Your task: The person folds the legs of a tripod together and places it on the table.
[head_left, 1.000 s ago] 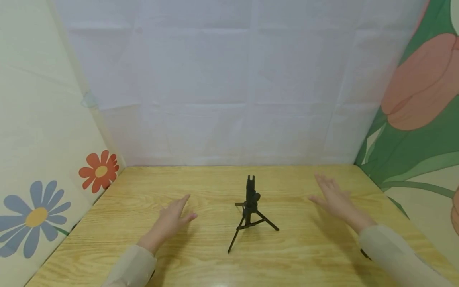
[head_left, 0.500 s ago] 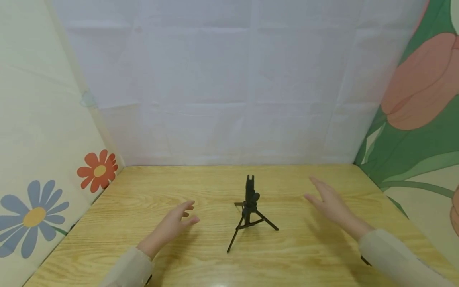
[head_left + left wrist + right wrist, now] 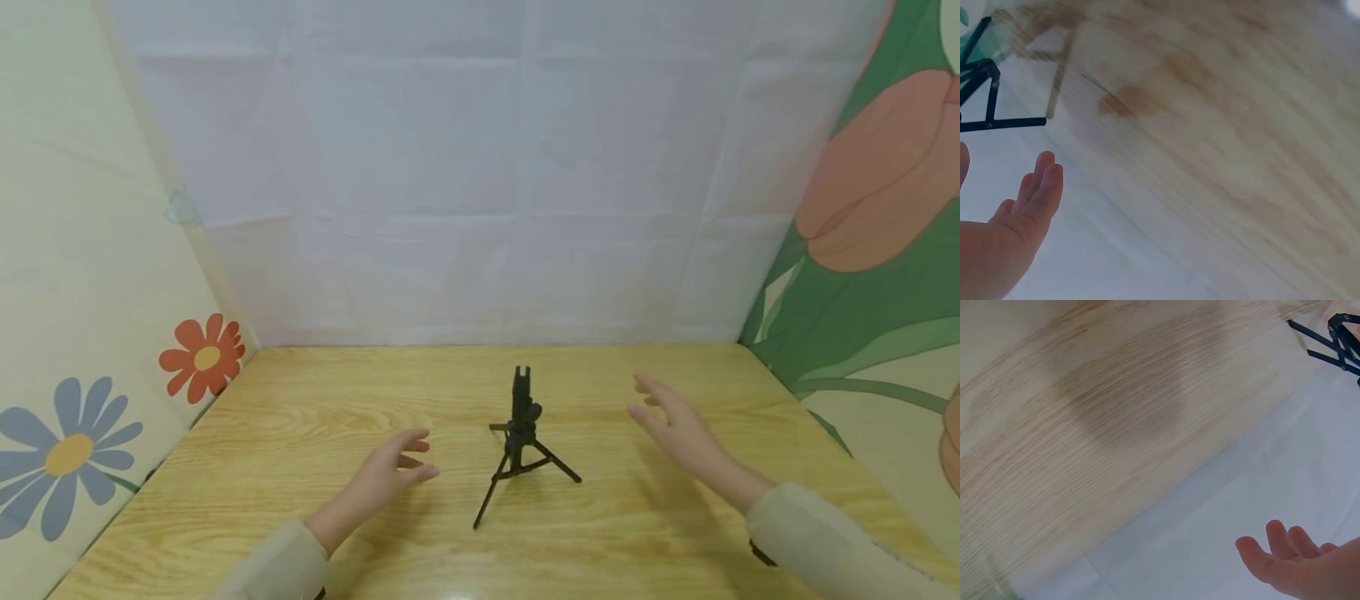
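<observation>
A creased white sheet rises behind a wood-grain tabletop; a tulip-printed panel flanks it on the right, a daisy-printed panel on the left; at the table's middle a black mini tripod stands upright on splayed legs, between the hands; the left hand and right hand are both loosely spread, fingers gently bent, thumbs apart, holding nothing; neither touches the tripod, the left being nearer.

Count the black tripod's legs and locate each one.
3: the near leg extends toward the viewer, the right leg angles right, the far leg sits back left, partly hidden.
</observation>
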`<state>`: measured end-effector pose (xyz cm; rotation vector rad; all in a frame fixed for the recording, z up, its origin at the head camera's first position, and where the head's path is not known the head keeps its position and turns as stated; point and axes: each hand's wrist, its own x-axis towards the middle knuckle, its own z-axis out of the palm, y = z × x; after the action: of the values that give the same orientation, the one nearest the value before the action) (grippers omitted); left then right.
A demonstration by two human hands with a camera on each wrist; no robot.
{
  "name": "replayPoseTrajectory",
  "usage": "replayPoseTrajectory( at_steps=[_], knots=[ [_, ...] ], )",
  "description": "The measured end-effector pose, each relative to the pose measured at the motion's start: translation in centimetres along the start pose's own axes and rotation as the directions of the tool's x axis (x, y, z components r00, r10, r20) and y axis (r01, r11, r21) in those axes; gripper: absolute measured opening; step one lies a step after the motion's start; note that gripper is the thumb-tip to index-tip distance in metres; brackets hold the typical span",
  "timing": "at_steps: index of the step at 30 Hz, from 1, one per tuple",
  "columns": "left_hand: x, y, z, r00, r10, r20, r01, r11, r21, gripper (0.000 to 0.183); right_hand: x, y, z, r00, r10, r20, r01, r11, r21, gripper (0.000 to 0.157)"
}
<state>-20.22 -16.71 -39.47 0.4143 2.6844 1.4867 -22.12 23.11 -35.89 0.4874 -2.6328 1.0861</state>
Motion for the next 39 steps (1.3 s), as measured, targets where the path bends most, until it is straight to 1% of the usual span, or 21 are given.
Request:
replayPoseTrajectory(
  at_steps=[4, 7, 12, 14, 18, 21, 25, 32, 36, 39],
  knots=[
    [-0.2, 0.5, 0.5, 1.0, -0.017, 0.006, 0.018, 0.999, -0.046, 0.058, 0.0, -0.6, 0.2, 1.0, 0.007, 0.01, -0.007, 0.999, 0.044, 0.052],
    [-0.3, 0.6, 0.8, 1.0, -0.005, 0.021, 0.007, 0.998, -0.058, 0.059, -0.1, -1.2, 0.3, 0.999, 0.026, 0.024, -0.028, 0.995, 0.096, 0.051],
    [-0.6, 0.7, 1.4, 0.999, 0.01, 0.046, -0.007, 0.998, -0.064, 0.06, -0.3, -2.3, 0.5, 0.996, 0.069, 0.056, -0.08, 0.973, 0.218, 0.051],
    [-0.7, 0.8, 1.9, 0.998, 0.013, 0.054, -0.01, 0.998, -0.062, 0.058, -0.4, -2.7, 0.6, 0.995, 0.074, 0.063, -0.088, 0.965, 0.248, 0.051],
    [-0.9, 1.0, 2.9, 0.997, 0.007, 0.074, -0.002, 0.998, -0.065, 0.056, -0.5, -3.6, 0.8, 0.995, 0.069, 0.074, -0.088, 0.954, 0.288, 0.051],
    [-1.1, 1.2, 3.5, 0.997, -0.02, 0.08, 0.025, 0.997, -0.072, 0.057, -0.4, -4.2, 1.0, 0.995, 0.054, 0.086, -0.079, 0.943, 0.324, 0.051],
    [-0.9, 1.5, 4.3, 0.997, -0.028, 0.077, 0.035, 0.995, -0.09, 0.057, -0.2, -4.8, 1.2, 0.994, 0.046, 0.104, -0.081, 0.927, 0.366, 0.053],
    [-0.6, 2.0, 5.2, 0.995, -0.027, 0.097, 0.041, 0.989, -0.144, 0.052, 0.0, -5.7, 1.5, 0.989, 0.075, 0.125, -0.12, 0.905, 0.409, 0.055],
    [-0.6, 2.2, 5.5, 0.996, -0.009, 0.09, 0.024, 0.986, -0.164, 0.051, 0.1, -6.2, 1.9, 0.986, 0.095, 0.14, -0.148, 0.884, 0.443, 0.055],
    [-0.6, 2.4, 5.7, 0.996, 0.009, 0.083, 0.004, 0.987, -0.16, 0.051, 0.2, -6.6, 2.1, 0.984, 0.106, 0.145, -0.162, 0.872, 0.463, 0.055]
  ],
)
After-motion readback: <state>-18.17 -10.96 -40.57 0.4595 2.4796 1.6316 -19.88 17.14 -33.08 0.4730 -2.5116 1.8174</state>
